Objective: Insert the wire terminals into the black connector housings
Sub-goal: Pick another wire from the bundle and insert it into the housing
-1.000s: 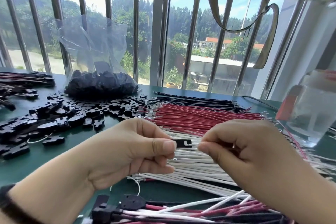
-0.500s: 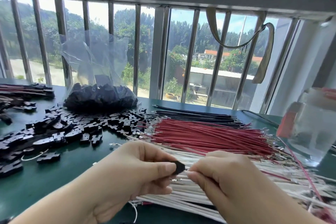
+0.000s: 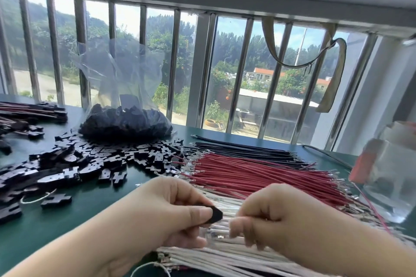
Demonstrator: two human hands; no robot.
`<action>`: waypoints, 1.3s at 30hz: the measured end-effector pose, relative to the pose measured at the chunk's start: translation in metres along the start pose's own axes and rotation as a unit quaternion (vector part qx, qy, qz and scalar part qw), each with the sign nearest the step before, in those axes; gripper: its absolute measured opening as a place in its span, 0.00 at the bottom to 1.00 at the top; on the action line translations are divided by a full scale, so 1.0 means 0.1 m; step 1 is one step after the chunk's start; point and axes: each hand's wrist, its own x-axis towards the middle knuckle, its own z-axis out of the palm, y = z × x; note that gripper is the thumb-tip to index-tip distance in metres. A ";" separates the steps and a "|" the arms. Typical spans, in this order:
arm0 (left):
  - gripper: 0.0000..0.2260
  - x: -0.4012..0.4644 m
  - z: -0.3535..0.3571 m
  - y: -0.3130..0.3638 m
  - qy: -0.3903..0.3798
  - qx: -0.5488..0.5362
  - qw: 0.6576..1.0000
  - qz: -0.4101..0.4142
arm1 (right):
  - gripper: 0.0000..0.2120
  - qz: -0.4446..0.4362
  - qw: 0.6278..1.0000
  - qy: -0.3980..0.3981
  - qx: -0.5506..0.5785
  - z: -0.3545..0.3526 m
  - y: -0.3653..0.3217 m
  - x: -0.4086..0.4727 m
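Head view: left hand (image 3: 162,211) grip pinches black housing (image 3: 215,215); right hand (image 3: 276,216) grip blurred, unclear.

On the table (image 3: 94,216), a heap of loose connector housings (image 3: 74,164) lies to the left, with a bag (image 3: 126,119) of more housings just behind it, near the window bars (image 3: 238,74) at the far edge. Right of the heap, three bundles of wires lie side by side: one bundle (image 3: 243,149) farthest, a second bundle (image 3: 258,177) in the middle, and a third bundle (image 3: 225,252) nearest, under the two hands. The left hand (image 3: 162,216) holds one housing (image 3: 215,215) just left of the right hand (image 3: 276,216), and a jar (image 3: 391,175) stands at the far right of the table.
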 end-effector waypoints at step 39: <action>0.15 0.08 -0.35 0.03 0.010 0.001 1.000 0.017 | 0.11 -0.113 0.973 0.197 0.036 0.17 0.03 0.17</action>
